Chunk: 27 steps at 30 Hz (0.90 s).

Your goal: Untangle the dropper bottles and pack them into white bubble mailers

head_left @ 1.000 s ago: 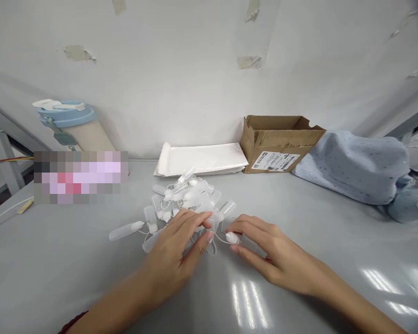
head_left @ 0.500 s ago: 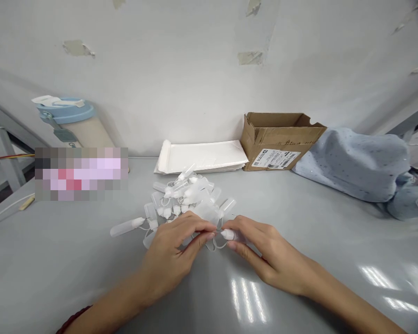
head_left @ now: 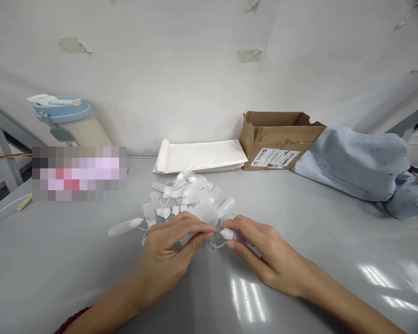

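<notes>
A heap of small translucent plastic vials (head_left: 186, 199) with white caps on thin tethers lies on the grey table (head_left: 73, 273). My left hand (head_left: 167, 257) rests at the heap's near edge, thumb and fingers pinched on a vial piece there. My right hand (head_left: 261, 253) is just to the right, its fingertips pinched on a white cap (head_left: 226, 234) whose thin loop runs toward my left hand. One vial (head_left: 125, 227) lies apart at the left of the heap.
A stack of white padded envelopes (head_left: 202, 157) lies against the wall, with an open cardboard box (head_left: 278, 139) to its right. A pale blue cloth bundle (head_left: 358, 162) sits at far right. A blue-lidded cup (head_left: 69, 120) stands at left above a blurred patch.
My left hand's fingers have curled from spread over the heap into a pinch. Both hands have drawn together, the right hand bringing the white cap toward the left fingertips.
</notes>
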Motion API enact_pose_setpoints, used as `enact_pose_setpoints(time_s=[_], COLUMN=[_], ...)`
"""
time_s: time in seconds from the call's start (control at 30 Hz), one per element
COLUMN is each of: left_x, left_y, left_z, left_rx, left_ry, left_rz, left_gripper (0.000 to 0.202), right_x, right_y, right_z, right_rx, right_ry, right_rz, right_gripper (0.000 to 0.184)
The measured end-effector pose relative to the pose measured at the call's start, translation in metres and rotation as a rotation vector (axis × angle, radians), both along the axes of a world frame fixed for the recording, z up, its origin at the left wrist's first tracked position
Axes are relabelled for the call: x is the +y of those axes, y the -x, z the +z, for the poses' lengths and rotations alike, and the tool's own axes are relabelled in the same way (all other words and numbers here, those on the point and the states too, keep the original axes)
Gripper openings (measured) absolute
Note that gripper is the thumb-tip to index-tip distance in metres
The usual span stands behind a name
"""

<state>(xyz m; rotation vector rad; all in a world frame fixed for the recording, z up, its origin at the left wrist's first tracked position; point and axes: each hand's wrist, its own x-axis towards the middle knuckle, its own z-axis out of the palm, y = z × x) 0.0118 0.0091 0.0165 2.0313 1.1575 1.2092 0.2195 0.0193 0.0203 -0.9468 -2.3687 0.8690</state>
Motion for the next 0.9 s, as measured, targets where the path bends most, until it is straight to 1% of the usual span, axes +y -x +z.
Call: enact_pose_setpoints(time_s=[0.5, 0.7, 0.9], left_x=[-0.0015, -0.0011, -0.0018], left_y=[-0.0005, -0.0017, -0.0004], left_z=[0.0015, 0.0022, -0.0026], left_rx=[0.012, 0.023, -0.023], left_ry=[-0.002, -0.009, 0.028], left_rz=[0.029, 0.023, -0.004], left_gripper=[0.013, 0.013, 0.016], right_x=[-0.0003, -0.0009, -0.0009], right_y=[-0.0008, -0.0008, -0.0019], right_z=[0.0008, 0.0000, -0.0001], right_rx=[0.013, 0.031, 0.037], right_ry=[-0.005, -0.002, -0.003], right_rz=[-0.007, 0.008, 0.015], right_gripper=[0.018, 0.021, 0.021])
